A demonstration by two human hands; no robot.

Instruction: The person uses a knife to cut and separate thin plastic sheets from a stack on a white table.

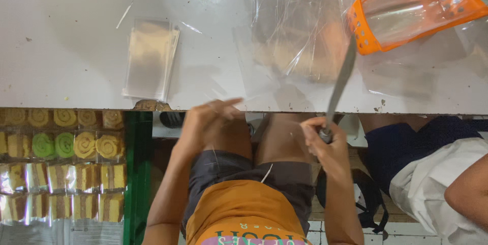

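Head view, right hand [325, 146] gripping knife [341, 80] pointing tableward, left hand [206, 120] loosely open, empty

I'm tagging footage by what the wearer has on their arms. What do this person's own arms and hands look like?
Both forearms are bare, with no sleeves showing on them. The left hand and the right hand carry no gloves, and I can make out no rings, watch or bracelets at either wrist. An orange top with printed lettering and dark grey shorts show between the arms.

Dull metal knife [341, 77], glossy clear plastic bags [150, 59], orange plastic basket [414, 8], matt white tabletop [66, 36].
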